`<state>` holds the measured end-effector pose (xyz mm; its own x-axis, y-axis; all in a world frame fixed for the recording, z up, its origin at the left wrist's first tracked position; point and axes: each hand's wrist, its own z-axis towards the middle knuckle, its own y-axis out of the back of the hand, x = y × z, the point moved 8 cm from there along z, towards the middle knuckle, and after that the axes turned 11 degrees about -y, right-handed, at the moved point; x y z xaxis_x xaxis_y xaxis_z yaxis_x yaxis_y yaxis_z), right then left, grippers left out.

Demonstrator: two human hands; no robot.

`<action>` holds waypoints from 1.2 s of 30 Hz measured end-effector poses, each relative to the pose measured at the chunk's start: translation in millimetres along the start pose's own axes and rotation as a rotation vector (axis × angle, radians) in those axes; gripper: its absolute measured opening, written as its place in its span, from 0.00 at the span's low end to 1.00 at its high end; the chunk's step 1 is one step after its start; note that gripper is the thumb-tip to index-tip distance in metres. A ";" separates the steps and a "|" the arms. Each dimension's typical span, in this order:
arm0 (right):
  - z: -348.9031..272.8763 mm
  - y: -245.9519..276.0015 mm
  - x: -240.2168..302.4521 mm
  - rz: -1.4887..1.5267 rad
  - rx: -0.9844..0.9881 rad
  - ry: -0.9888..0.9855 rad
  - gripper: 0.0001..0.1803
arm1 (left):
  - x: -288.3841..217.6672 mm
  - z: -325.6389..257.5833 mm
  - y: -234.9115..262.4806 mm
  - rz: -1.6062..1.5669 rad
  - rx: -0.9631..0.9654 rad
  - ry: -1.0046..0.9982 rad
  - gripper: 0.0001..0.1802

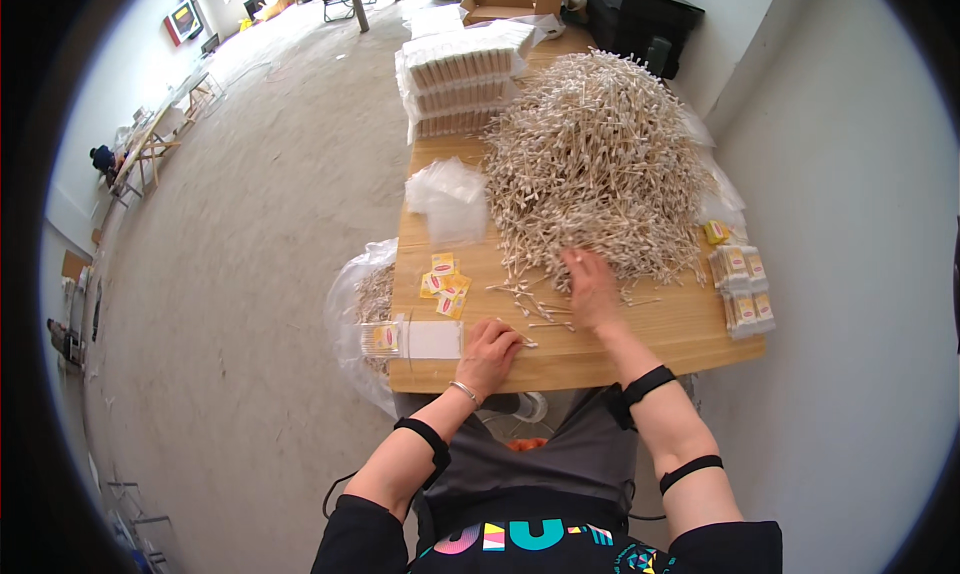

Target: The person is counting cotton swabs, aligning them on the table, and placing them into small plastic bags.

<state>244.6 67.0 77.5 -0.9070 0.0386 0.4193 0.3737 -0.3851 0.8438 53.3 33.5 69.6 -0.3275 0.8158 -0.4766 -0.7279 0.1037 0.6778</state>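
Note:
A big heap of cotton swabs [600, 164] covers the far middle of the wooden table. At its near edge my right hand [594, 292] has its fingers curled in among the swabs, with a white tip showing by the fingertips. Lower left, my left hand [489, 354] rests on the tabletop, closed round a few cotton swabs whose white ends [529, 344] stick out to the right. Beside it lies a white rectangular card or tray [435, 340]. Left of that is a clear pack of swabs [380, 340] with a yellow label. Loose swabs [535, 302] lie between my hands.
Yellow-and-white label cards [445, 286] and clear plastic bags [448, 199] lie on the left. Stacked swab packs [465, 79] stand behind them. Filled packs [742, 292] sit at the right edge near the wall. A plastic bag of swabs [372, 299] hangs below the left edge.

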 end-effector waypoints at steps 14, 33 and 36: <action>-18.8 -19.1 60.2 -0.119 -0.065 -0.025 0.12 | 1.7 0.8 -5.7 0.016 0.009 -0.020 0.06; -64.9 -1.4 31.3 0.160 -0.041 -0.007 0.10 | 6.4 -2.3 -3.4 0.062 0.004 0.044 0.07; -42.2 -9.5 37.6 0.191 0.037 -0.035 0.09 | 4.4 -2.2 -2.2 0.055 0.000 0.041 0.07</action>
<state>198.8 33.2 71.0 -0.8118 0.0000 0.5839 0.5461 -0.3540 0.7593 52.1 35.6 64.7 -0.3912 0.7963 -0.4613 -0.7085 0.0594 0.7032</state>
